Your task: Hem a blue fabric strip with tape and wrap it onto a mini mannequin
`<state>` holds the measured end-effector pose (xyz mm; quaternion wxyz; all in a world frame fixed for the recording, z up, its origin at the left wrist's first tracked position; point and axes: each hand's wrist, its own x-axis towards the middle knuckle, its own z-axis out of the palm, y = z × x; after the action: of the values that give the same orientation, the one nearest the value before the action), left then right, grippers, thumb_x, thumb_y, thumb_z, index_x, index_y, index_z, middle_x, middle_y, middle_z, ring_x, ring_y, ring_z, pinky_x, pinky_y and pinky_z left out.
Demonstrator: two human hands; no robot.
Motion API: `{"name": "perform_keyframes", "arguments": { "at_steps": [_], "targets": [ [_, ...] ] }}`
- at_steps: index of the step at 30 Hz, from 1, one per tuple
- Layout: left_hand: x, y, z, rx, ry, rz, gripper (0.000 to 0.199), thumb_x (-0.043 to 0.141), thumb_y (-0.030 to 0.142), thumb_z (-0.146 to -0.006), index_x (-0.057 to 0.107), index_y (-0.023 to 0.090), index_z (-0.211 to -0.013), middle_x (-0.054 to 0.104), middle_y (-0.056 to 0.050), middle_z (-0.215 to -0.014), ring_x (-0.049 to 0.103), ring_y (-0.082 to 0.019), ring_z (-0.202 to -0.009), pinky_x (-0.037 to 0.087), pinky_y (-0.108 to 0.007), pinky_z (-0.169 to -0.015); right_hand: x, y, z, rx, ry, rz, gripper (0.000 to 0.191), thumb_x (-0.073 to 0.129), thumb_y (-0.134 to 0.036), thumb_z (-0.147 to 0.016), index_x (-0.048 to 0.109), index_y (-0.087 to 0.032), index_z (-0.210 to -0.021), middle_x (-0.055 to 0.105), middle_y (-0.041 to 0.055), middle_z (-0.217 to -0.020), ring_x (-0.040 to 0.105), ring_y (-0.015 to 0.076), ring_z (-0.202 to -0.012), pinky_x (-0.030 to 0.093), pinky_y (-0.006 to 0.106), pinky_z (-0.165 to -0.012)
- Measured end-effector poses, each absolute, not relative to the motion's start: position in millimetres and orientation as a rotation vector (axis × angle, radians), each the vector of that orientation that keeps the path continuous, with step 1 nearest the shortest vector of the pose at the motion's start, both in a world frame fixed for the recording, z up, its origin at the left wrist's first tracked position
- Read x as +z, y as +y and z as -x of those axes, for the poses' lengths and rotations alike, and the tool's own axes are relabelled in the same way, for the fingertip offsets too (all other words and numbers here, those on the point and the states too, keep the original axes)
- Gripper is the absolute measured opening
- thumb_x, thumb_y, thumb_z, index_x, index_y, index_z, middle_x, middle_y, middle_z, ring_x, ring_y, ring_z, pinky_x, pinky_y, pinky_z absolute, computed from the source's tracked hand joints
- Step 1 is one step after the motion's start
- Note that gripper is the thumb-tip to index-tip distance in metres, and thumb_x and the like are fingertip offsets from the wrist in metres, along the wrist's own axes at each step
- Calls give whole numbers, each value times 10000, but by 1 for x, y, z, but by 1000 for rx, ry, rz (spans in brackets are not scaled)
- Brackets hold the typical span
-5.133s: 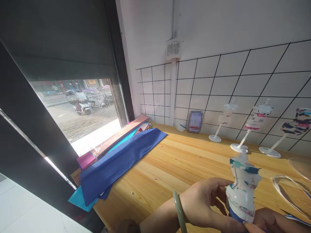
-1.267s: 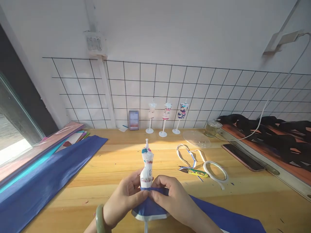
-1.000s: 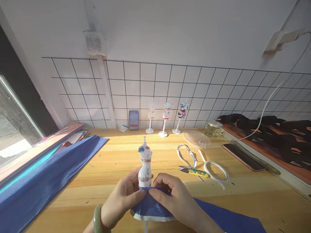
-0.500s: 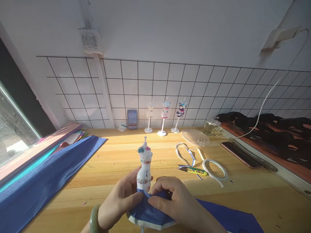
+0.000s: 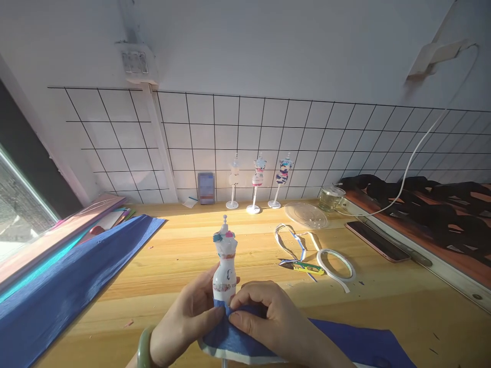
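A small white dress-form mannequin [image 5: 224, 273] stands upright before me, with coloured scraps stuck on its shoulders and a band round its hips. Blue crepe paper [image 5: 226, 335] with a white lower edge spreads like a skirt around its lower part. Fingers of my left hand [image 5: 187, 319] wrap behind the mannequin, while the thumb presses the paper's top edge against its front. On the other side, my right hand [image 5: 268, 317] pinches the same top edge between thumb and forefinger. Below the skirt a bit of the stand's pole shows; its base is out of view.
Three similar mannequins [image 5: 257, 179] stand by the tiled wall, beside a small propped screen [image 5: 206, 188]. A tape roll [image 5: 349, 266], yellow-green thread snips [image 5: 303, 267], a plastic lid [image 5: 306, 215] and a phone [image 5: 378, 241] lie to the right. Blue paper [image 5: 76, 286] stretches along the left.
The view has shifted slightly, so most things sit a little further left. Both hands keep their hold, and the skirt's top edge lies flatter against the mannequin under my left thumb.
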<state>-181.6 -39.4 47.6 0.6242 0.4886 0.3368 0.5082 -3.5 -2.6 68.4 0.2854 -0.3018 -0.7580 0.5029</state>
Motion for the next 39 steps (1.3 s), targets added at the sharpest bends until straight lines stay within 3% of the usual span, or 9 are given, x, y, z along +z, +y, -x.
{"name": "perform_keyframes", "arguments": {
  "at_steps": [29,39],
  "targets": [
    [65,-43,175,1088,704,-1218,520,617,302,-762,484,191,-1252,574,-126,-1112,476,-320,-1084,388,-428,-883,67,-4,7,1400,-1892,852,29,609,-194,-735,611,-182,-710,644,-12,-704,559,133,-689,425,234,-632],
    [59,-42,174,1149,836,-1163,435,631,297,-757,560,217,-1178,630,-84,-1061,550,-258,-991,421,-364,-872,64,-4,10,1435,-1858,812,78,593,-159,-722,535,-191,-680,617,-25,-699,556,123,-660,430,225,-611]
  ]
}}
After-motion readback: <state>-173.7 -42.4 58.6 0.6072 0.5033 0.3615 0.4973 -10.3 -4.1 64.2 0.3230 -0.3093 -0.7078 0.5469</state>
